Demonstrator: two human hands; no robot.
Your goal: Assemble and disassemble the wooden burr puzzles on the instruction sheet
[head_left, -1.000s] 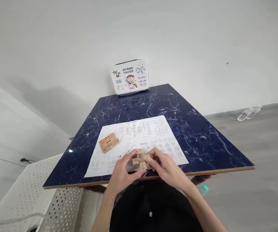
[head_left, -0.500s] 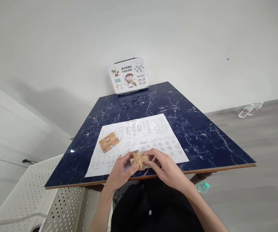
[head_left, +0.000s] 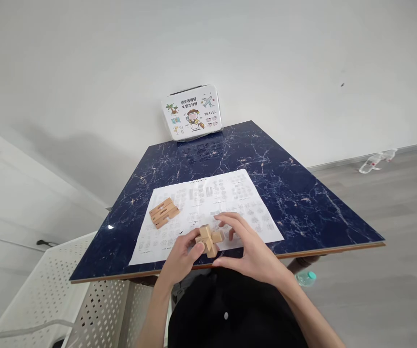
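A small wooden interlocking puzzle (head_left: pixel 209 239) shaped like a cross is held just above the near edge of a printed instruction sheet (head_left: pixel 208 200). My left hand (head_left: pixel 179 255) grips it from the left with thumb and fingers closed on the wood. My right hand (head_left: pixel 249 246) is beside it on the right, fingers spread and arched over the puzzle, its fingertips close to or just touching the wood. A few loose wooden puzzle bars (head_left: pixel 163 212) lie together on the sheet's left part.
The sheet lies on a dark blue marbled table (head_left: pixel 302 198). A white illustrated case (head_left: pixel 192 112) stands against the wall at the table's far edge. A white perforated cart (head_left: pixel 49 295) is at the left. Plastic bottles (head_left: pixel 375 162) lie on the floor.
My right hand has let go of the puzzle and its fingers have spread open over it. The left hand has turned the puzzle slightly and keeps hold.
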